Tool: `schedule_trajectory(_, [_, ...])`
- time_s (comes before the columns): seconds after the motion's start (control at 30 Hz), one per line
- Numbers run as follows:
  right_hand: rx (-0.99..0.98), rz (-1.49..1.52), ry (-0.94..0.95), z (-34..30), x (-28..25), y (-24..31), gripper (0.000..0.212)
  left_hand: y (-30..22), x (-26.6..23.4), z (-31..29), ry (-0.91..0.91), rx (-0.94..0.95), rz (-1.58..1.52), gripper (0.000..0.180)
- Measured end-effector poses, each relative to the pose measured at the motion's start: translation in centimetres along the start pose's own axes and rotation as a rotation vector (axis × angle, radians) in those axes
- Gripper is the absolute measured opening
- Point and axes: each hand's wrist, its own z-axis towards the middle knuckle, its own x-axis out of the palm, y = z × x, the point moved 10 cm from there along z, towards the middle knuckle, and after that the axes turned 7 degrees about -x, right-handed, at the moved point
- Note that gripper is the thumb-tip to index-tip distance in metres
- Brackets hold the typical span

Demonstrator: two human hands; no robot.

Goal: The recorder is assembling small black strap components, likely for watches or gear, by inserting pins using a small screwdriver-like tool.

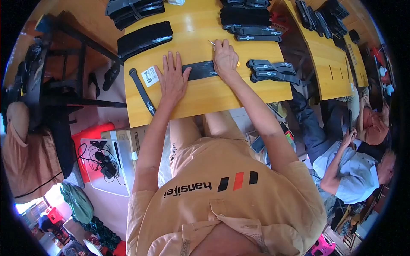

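A flat black band (200, 71) lies across the yellow table between my hands. My left hand (173, 77) presses down flat with fingers spread, its thumb at the band's left end. My right hand (225, 59) is closed over the band's right end. From its fist juts the pale metal tip of a thin tool (211, 42), and a bit of yellow shows at its other side; the rest is hidden by the fingers. Beside my left fingers is a white printed label sheet (150, 76). A single black strap (142, 91) with a round end lies left of it.
Folded black straps (273, 71) lie right of my right hand. More stacks (245, 19) stand at the far right, with black bundles (145, 39) at the far left. A clear bin (106, 166) with cables is below left. Another person (348, 170) sits at the right.
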Motion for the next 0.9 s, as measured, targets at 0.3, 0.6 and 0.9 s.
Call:
schedule_trajectory(0.3, [0.165, 0.391, 0.146, 0.1, -2.4, -3.5, 0.018, 7.0, -9.2, -2.8, -0.28, -0.145, -0.507, 0.053])
schedule_trajectory(0.6, [0.044, 0.814, 0.186, -11.2, -5.1, 3.0, 0.02, 12.3, -7.4, -10.0, -0.129, -0.57, -0.183, 0.039])
schedule_trajectory(0.9, [0.122, 1.247, 0.34, -15.9, -6.8, 11.5, 0.023, 7.8, -5.3, -13.2, -0.043, -0.674, -1.618, 0.014])
